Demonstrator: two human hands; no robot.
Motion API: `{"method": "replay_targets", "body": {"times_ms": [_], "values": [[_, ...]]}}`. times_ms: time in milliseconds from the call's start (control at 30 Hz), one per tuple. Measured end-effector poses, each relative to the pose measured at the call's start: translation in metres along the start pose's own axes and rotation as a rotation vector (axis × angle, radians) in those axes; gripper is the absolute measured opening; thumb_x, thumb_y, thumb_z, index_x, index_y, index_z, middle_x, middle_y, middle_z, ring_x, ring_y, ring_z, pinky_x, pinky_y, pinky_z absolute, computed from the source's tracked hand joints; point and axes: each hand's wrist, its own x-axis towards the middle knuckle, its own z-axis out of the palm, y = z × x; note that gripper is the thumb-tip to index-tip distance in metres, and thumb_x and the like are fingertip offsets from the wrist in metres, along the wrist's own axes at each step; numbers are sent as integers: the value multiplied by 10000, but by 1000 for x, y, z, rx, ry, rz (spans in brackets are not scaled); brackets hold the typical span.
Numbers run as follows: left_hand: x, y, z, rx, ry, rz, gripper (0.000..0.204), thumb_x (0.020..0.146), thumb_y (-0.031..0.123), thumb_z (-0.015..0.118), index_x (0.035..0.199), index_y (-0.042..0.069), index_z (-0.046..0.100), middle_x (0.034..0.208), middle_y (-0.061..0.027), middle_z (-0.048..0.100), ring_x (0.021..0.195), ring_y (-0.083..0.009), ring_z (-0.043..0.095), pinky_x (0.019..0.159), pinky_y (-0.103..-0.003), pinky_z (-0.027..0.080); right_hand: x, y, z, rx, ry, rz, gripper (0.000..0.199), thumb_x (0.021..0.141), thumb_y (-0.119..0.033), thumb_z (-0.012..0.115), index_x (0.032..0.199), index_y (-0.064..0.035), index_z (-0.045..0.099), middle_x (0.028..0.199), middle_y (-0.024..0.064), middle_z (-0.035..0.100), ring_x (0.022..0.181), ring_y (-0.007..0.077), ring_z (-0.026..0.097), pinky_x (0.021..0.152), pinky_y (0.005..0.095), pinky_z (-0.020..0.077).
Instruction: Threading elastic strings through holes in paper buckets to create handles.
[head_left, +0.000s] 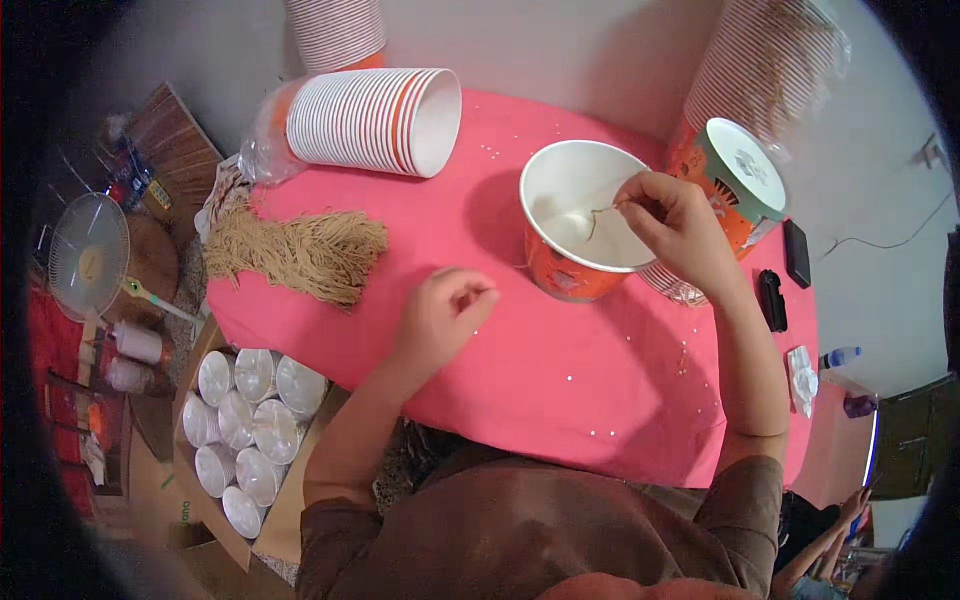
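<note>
A round table under a pink cloth (560, 350) fills most of the view, with the person seated at its near edge. On its far left lies a sideways stack of striped paper cups (370, 120), and just in front of that a bundle of tan twine lengths (300, 250). On the floor at the left an open cardboard box of clear plastic lids (250, 420) stands beside the table. Near the table's middle stands a white-lined orange paper tub (580, 222), upright and open. The right hand (680, 228) hovers over the tub's right rim, thumb and forefinger pinched together on a thin piece of twine (598, 214) that dips into the tub. The left hand (445, 312) rests on the cloth just left of the tub, fingers curled loosely closed; whether it grips anything cannot be told. A judgement on risk: the tub looks light and nothing steadies it, so a tug on the twine could tip or slide it toward the lidded tub (738, 180) beside it, and the thin strand could slip from so small a pinch.
</note>
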Motion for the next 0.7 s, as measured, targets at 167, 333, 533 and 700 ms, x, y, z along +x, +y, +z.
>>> {"method": "replay_targets", "body": {"times_ms": [167, 333, 533, 700], "values": [[37, -25, 22, 230, -58, 62, 217, 783, 106, 684, 971, 9, 638, 890, -158, 625, 800, -321, 636, 706, -420, 522, -1, 3, 0, -4, -8, -25, 56, 914, -24, 577, 907, 28, 594, 773, -23, 566, 707, 30, 487, 612, 214, 411], [50, -22, 40, 541, -111, 60, 216, 754, 181, 739, 743, -2, 625, 808, -167, 596, 758, -377, 591, 675, -467, 488, -4, 7, -3, -11, 5, -27, 53, 916, -22, 574, 911, 26, 597, 767, -25, 563, 701, 28, 482, 606, 214, 406], [48, -42, 28, 178, -160, 64, 156, 798, 152, 685, 839, 2, 680, 801, -167, 632, 765, -316, 635, 685, -420, 504, -6, 10, -8, -12, 18, -8, 57, 909, -17, 571, 915, 36, 592, 760, -11, 566, 696, 39, 487, 600, 220, 410], [22, -49, -18, -193, -240, -309, 138, 858, 143, 677, 865, 5, 689, 763, -48, 667, 687, -124, 609, 641, -271, 478, -2, 25, -14, -134, 201, -151, 59, 887, -12, 580, 907, 42, 592, 740, 40, 579, 681, 68, 513, 597, 240, 428]]}}
